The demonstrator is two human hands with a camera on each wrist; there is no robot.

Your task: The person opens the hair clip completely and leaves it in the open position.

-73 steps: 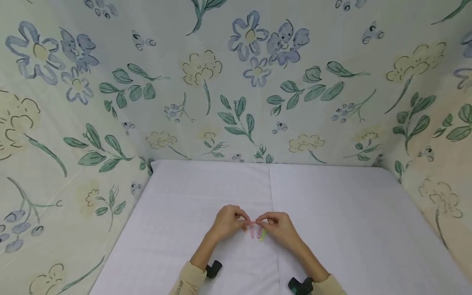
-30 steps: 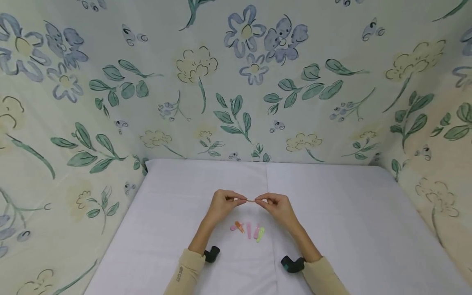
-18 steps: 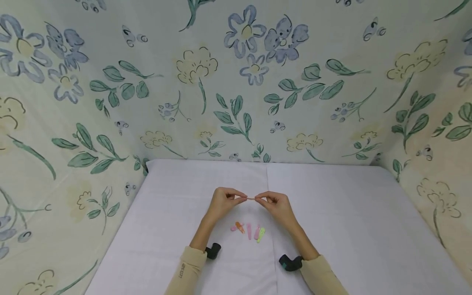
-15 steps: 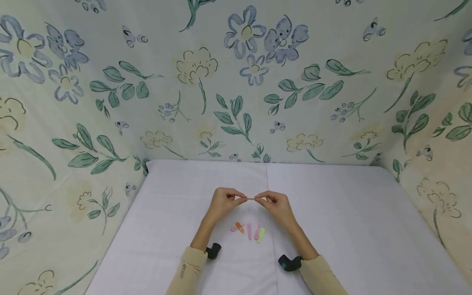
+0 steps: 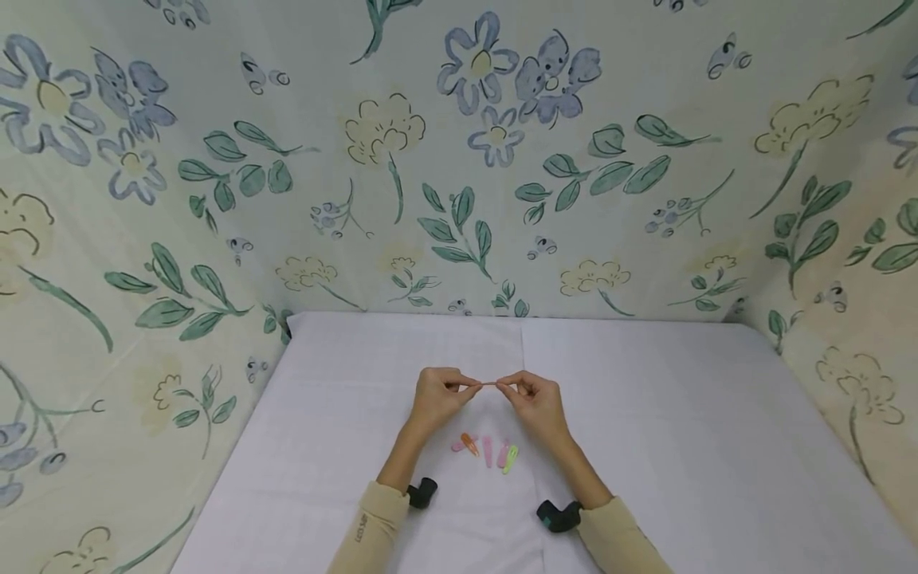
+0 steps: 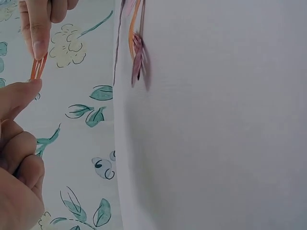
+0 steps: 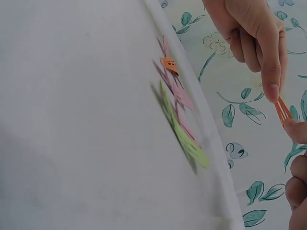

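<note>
Between my hands, an orange snap hair clip (image 6: 39,68) is stretched sideways, its slotted body showing in both wrist views. My left hand (image 5: 439,396) pinches one end with thumb and forefinger. The other end sits between the thumb and forefinger of my right hand (image 5: 539,406). Closer to me than the hands, more clips lie on the white cloth: an orange clip (image 5: 469,444) across a pink one, a pink clip (image 5: 488,451) alone in the middle, and a lime-green clip (image 5: 510,459) overlapping another pink clip (image 5: 501,456).
A white cloth (image 5: 645,414) covers the table, with a crease running front to back near the middle. Floral curtains (image 5: 459,183) rise behind the far edge and along both sides. Black wrist-worn devices (image 5: 423,493) sit by the beige sleeves (image 5: 373,522).
Since the first frame both hands have lifted the orange hair clip away from the others and moved farther forward, uncovering the row of clips. In the last second they have barely shifted.
</note>
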